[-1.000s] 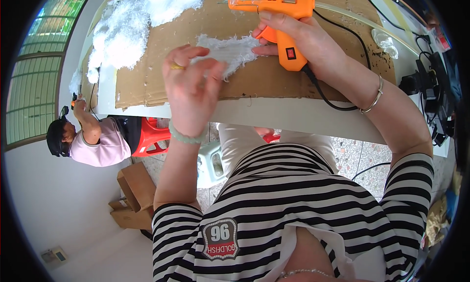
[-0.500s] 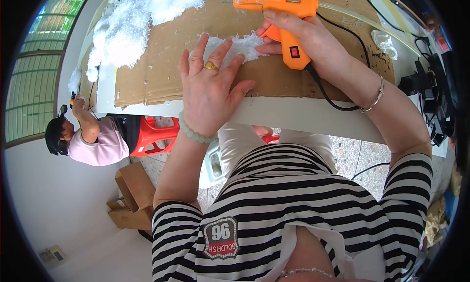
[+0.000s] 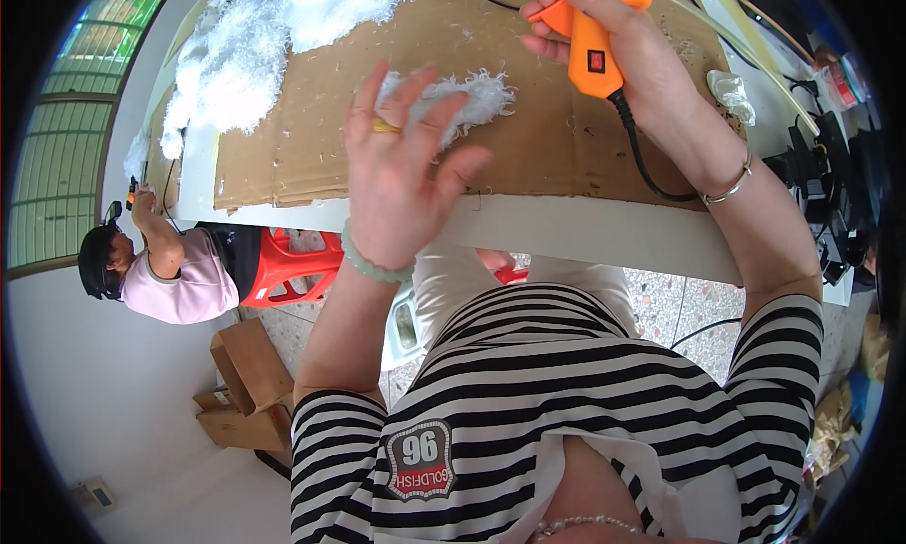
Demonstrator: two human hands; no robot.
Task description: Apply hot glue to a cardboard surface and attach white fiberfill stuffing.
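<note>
My right hand (image 3: 642, 58) grips an orange hot glue gun (image 3: 595, 58) by its handle, up at the far right of the cardboard; the gun's nozzle end is cut off by the picture's top edge. A small piece of white fluffy fabric (image 3: 481, 100) lies on the cardboard sheet (image 3: 311, 157). Over its left end hovers my left hand (image 3: 401, 167), fingers spread and somewhat blurred, with nothing held in them. Whether those fingertips touch the fabric I cannot tell.
A heap of white fluffy material (image 3: 231, 63) covers the far left of the table. Crumpled clear plastic (image 3: 731, 96) sits at the right, near black devices (image 3: 830, 185). The gun's black cord (image 3: 637, 157) loops by my right wrist. Another person (image 3: 179, 270) works at the left, beside a red stool (image 3: 297, 266).
My right hand has lifted the glue gun up and to the right, away from the fluffy piece. The left hand has stayed in nearly the same place, its fingers now blurred.
</note>
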